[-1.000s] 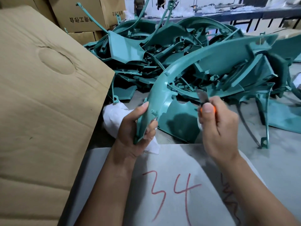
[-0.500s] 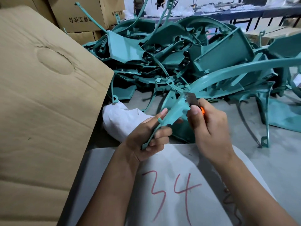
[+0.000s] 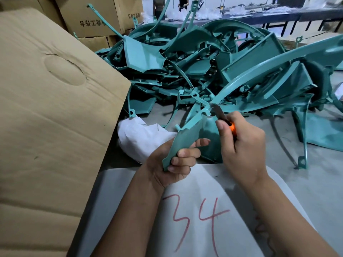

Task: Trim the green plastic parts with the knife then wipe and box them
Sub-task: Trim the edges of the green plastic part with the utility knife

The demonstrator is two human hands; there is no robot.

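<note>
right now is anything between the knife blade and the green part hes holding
Nothing visible. The knife in the right hand has its blade right at the edge of the green part, which the left hand grips at its lower end.

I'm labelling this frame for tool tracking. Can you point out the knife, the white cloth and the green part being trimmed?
knife (image 3: pixel 219 113): head view, on the bare metal blade.
white cloth (image 3: pixel 141 140): head view, on its bunched middle.
green part (image 3: pixel 185 138): head view, on the flat end above the gripping fingers.
</note>
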